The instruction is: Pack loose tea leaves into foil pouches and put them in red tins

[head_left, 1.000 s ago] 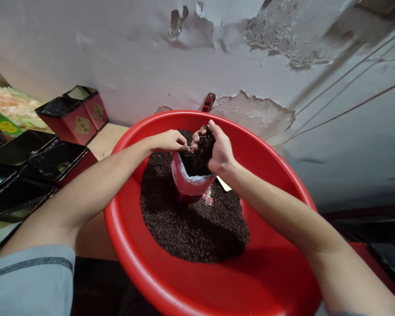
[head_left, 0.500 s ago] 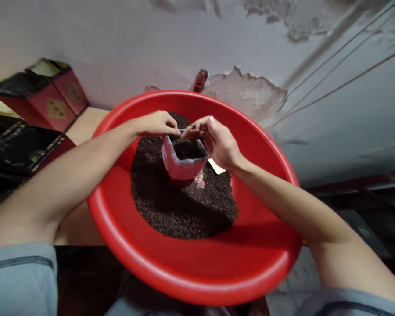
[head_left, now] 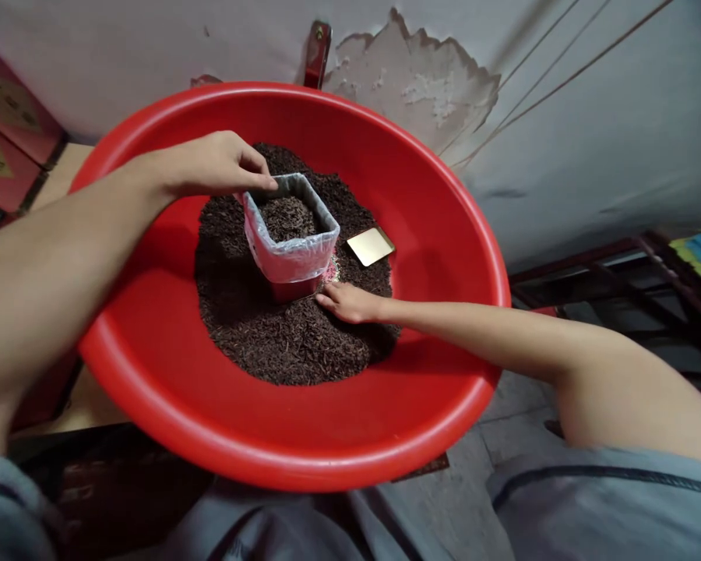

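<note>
A big red basin holds a heap of dark loose tea leaves. In the heap stands a red tin lined with a clear plastic bag, partly filled with leaves. My left hand pinches the bag's rim at the tin's far left corner. My right hand lies low on the leaves at the tin's near right base, fingers together and pushed into the heap. A small gold square lid rests on the leaves to the right of the tin.
Red tin boxes stand at the far left on a wooden surface. A peeling grey wall rises behind the basin, with a red handle against it. Dark metal framework is at the right.
My right hand has dropped from the tin's mouth, where it released leaves, down to the heap at the tin's base. The view tilted down and right. My left hand kept hold of the bag rim.
</note>
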Tool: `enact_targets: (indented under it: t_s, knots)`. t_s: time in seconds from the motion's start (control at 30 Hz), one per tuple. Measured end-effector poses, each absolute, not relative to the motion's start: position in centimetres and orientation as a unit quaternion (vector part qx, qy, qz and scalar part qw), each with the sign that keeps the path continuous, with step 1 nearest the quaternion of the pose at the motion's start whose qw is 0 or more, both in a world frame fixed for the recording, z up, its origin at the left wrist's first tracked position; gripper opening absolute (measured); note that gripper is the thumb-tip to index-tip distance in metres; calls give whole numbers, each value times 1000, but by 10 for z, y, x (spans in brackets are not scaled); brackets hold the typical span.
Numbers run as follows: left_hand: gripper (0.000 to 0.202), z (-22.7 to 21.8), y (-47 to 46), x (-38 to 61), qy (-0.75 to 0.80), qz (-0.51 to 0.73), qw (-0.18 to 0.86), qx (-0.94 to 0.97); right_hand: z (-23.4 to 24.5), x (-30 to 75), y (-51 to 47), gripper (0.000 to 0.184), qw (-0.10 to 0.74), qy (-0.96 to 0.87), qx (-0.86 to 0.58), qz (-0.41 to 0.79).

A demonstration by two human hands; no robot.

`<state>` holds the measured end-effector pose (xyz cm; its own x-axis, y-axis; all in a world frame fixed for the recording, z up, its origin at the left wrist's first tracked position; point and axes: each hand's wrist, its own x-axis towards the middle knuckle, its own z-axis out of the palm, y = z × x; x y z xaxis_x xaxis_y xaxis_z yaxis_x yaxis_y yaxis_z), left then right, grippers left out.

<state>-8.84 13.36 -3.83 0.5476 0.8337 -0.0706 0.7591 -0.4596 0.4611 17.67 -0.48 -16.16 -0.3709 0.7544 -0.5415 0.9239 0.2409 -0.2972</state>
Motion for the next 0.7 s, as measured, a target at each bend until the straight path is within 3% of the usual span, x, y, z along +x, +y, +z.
enact_targets:
  t_s: [0.17,0.33,0.5,0.7]
  knots:
    - [51,-54,150,-96,434,100,268,854,-147,173,-5,54,172,719,552,-385]
    - [43,-62,156,-99,418,136,284,852,-160,175,-7,36,65,698,587,-405]
    - [39,-51,146,-94,423,122,278,854,-170,170,-14,55,16,651,627,-428]
    - [36,-46,140,-89,427,125,289,848,-140,174,14,49,-79,590,651,-471]
